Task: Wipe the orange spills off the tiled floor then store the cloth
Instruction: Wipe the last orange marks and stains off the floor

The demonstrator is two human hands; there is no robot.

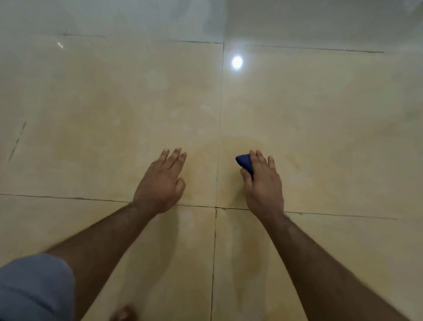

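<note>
Looking straight down at a glossy beige tiled floor (pixel 111 102), with dark grout lines crossing just below the middle of the frame. The right hand (pixel 262 184) sits right of centre, fingers and thumb curled over a small dark blue cloth (pixel 244 163) that's bunched up under the palm, only its upper left corner poking out past the fingers. It's down at the floor just right of the vertical grout line. Right around it and slightly above there's a faint orange smear (pixel 233 143) on the tile, pretty washed out. The left hand (pixel 162 185) is left of centre, fingers straight and close together, holding nothing; can't really tell if it's touching the floor or just above it. A bright light reflection (pixel 237 62) shows in the upper middle. Bottom left corner has a grey-blue bit of clothing (pixel 28 290), and a bare foot (pixel 123 316) peeks in at the bottom edge.
</note>
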